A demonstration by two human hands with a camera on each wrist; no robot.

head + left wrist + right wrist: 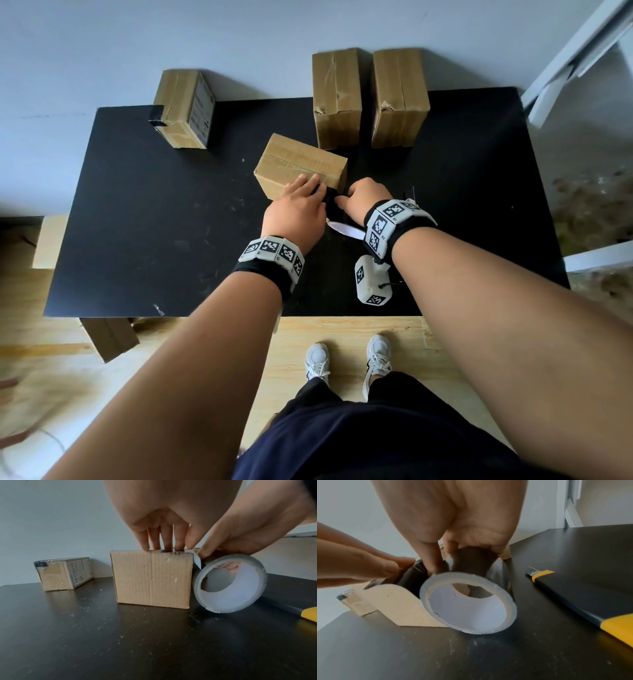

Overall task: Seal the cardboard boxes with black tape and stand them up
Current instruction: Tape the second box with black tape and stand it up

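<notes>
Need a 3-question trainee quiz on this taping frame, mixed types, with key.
1. True or false: the right hand holds the tape roll.
2. Which thing lies on the table to the right of the roll? A) scissors B) knife C) marker
3. Fill in: the left hand's fingers press tape onto the ___ of the near box.

Key: 1 true; 2 B; 3 top.

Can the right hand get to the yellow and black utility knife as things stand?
Probably yes, but not freely: the right hand grips the black tape roll. The yellow and black utility knife lies unobstructed on the black table just right of the roll.
</notes>
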